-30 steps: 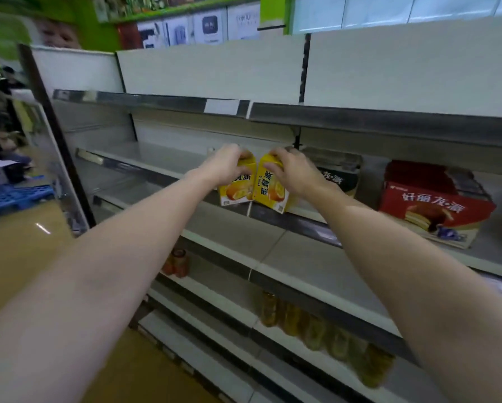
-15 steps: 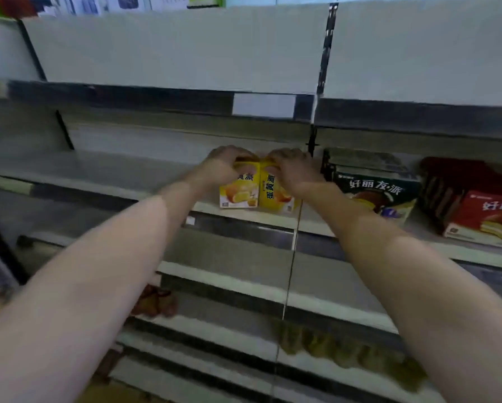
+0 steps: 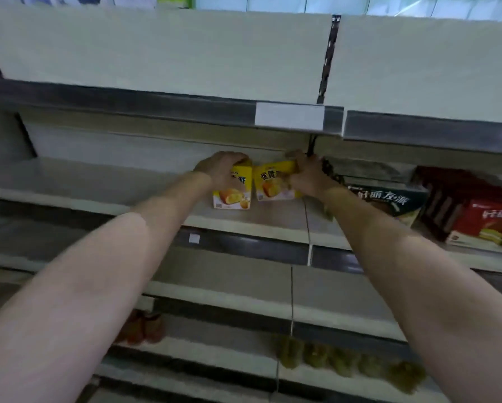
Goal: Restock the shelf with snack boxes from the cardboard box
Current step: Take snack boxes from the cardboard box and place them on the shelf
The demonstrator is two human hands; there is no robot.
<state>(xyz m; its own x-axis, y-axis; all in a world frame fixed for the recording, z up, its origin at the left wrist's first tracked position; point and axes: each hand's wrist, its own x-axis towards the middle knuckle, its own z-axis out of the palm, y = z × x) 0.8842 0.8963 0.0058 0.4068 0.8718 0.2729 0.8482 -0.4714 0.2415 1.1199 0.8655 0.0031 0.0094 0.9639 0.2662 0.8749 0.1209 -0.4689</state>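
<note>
Shelf [image 3: 98, 187] now bears both yellow boxes, apparently; left hand [image 3: 220, 171] and right hand [image 3: 308, 175] still grip them.

Shop: tiered shelves [image 3: 104, 181], price strips [image 3: 290, 117]

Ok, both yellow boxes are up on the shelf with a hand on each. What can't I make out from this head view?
- Left yellow box: the left hand covers its top and left side.
- Right yellow box: the right hand hides its right end.
- Dark green box: the right forearm covers its left end.
- Red box: cut off by the right frame edge.
- Jars on the lower shelf: blurred.
- The cardboard box: not in view.
</note>
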